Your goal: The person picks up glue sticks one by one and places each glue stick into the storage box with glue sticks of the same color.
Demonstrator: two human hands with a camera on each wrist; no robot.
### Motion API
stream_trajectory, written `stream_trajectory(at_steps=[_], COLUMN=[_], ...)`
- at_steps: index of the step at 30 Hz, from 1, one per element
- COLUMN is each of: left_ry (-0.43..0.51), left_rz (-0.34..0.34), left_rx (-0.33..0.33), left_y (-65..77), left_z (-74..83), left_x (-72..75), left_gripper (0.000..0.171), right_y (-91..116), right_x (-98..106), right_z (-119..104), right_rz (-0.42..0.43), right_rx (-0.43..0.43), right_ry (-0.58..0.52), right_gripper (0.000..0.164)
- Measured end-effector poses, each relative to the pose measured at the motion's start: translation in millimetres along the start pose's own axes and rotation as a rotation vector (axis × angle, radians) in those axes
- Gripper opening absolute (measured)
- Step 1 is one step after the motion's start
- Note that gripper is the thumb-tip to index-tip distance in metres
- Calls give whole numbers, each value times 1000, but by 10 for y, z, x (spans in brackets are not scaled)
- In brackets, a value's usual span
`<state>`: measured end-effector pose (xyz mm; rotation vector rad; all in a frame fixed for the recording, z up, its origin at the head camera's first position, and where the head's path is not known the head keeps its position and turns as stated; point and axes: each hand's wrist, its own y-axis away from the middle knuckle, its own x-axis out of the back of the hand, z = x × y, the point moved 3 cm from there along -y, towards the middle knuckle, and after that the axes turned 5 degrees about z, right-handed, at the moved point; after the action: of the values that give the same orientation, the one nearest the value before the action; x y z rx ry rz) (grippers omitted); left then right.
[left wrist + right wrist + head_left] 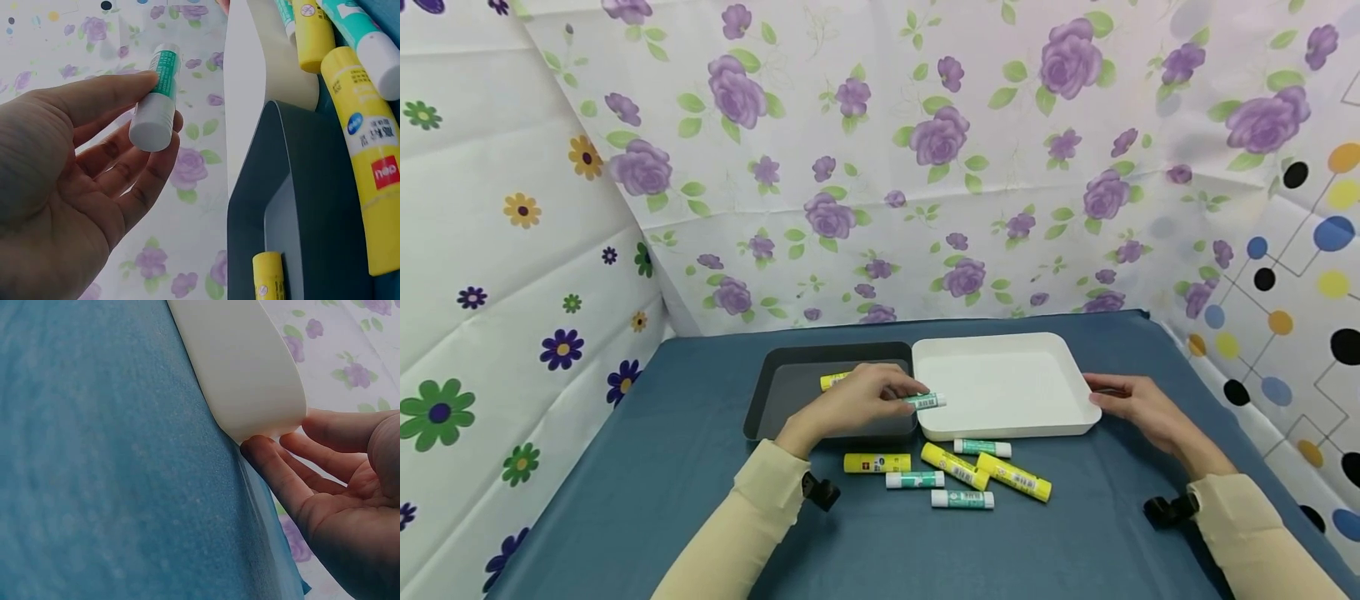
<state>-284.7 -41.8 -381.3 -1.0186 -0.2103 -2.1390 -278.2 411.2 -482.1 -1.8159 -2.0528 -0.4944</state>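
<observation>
My left hand [867, 395] pinches a green-and-white glue stick [165, 81] between thumb and fingers. It is above the dark grey tray [756, 408], near where that meets the white tray [1000, 387]. Part of a yellow glue stick [833, 381] shows in the grey tray behind this hand. My right hand [1150, 412] touches the white tray's right end; in the right wrist view its fairly straight fingers [275, 465] rest against the outer corner. Nothing lies inside the visible part of the white tray.
In front of the trays, several yellow glue sticks [877, 463] and green-and-white glue sticks [962, 499] lie loose on the blue cloth [700, 517]. Two of the yellow ones touch. Flower-patterned sheets [850, 167] stand behind and left, a dotted sheet [1300, 333] at right.
</observation>
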Motion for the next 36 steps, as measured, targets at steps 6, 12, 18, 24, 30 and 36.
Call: stream_trajectory(at_steps=[6,12,18,24,30,36], left_ry=[16,24,-5,-21,-33,-41], left_rz=[2,-19,-47,-60,-54,-54], left_rx=[7,17,2,8,18,46], left_y=[-77,-205,-338,-396,-469,-586], left_z=[-1,11,56,60,33,49], left_x=[-22,-26,-9,-30,-51,-26], left_gripper=[32,33,33,34,33,34], right_y=[2,-1,-4,-1,-1,0], right_x=[-8,-10,-7,-15,-16,-12], right_z=[-17,-22,-27,-29,-14,-11], right_rz=[6,3,4,0,-1,1], right_rx=[5,2,3,12,7,12], right_ry=[7,8,16,8,2,5], right_gripper=[66,66,66,66,66,66])
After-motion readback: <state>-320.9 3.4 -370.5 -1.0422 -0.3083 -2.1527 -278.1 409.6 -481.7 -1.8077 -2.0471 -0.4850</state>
